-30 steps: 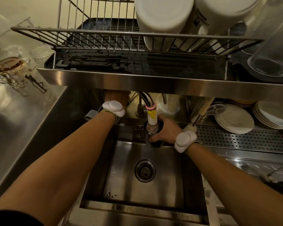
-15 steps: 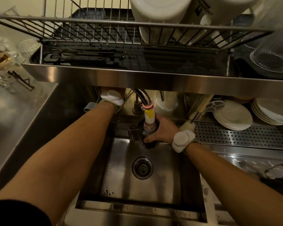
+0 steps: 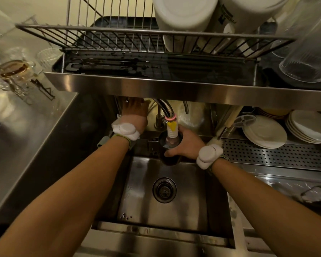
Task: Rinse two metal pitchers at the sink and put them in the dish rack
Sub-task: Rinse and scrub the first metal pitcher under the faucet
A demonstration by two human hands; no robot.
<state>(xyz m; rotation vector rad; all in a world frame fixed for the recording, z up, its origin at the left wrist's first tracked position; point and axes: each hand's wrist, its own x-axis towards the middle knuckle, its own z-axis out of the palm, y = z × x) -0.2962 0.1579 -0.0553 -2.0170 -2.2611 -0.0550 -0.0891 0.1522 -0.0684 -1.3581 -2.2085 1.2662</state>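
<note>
The right hand's fingers [image 3: 171, 153] are wrapped round a metal pitcher [image 3: 171, 161], thumb across the near side and the rest curled behind it, a firm grasp. The right hand [image 3: 186, 145] holds it upright over the back edge of the sink [image 3: 202, 204]. The white ribbed nozzle [image 3: 172, 133] of the faucet [image 3: 162, 108], with a yellow tag and a pink ring on it, reaches down into the pitcher's open mouth. I can't make out from here whether water is running.

The left hand [image 3: 134, 112] is stretched further back, near the sink's back left corner. Its fingers [image 3: 135, 103] reach up into the shadow under the steel shelf [image 3: 156, 86], and I can't tell whether they grasp anything. Both wrists wear a white padded band, the left wristband [image 3: 125, 129] and the right wristband [image 3: 208, 154], and both forearms are bare.

Below the hands, the drain [image 3: 164, 190] sits in the middle of the basin floor. To the right of the sink, a perforated drainboard [image 3: 276, 154] runs along the counter, with stacked white plates [image 3: 265, 132] leaning at its back edge.

Above, on the shelf, the wire dish rack [image 3: 130, 38] holds white containers [image 3: 185, 13] at its right end, and a ribbed glass [image 3: 308, 58] lies tilted just beyond its right corner. On the left counter [image 3: 26, 145], near the back edge, stand some glass cups [image 3: 17, 71], one with brown residue.
</note>
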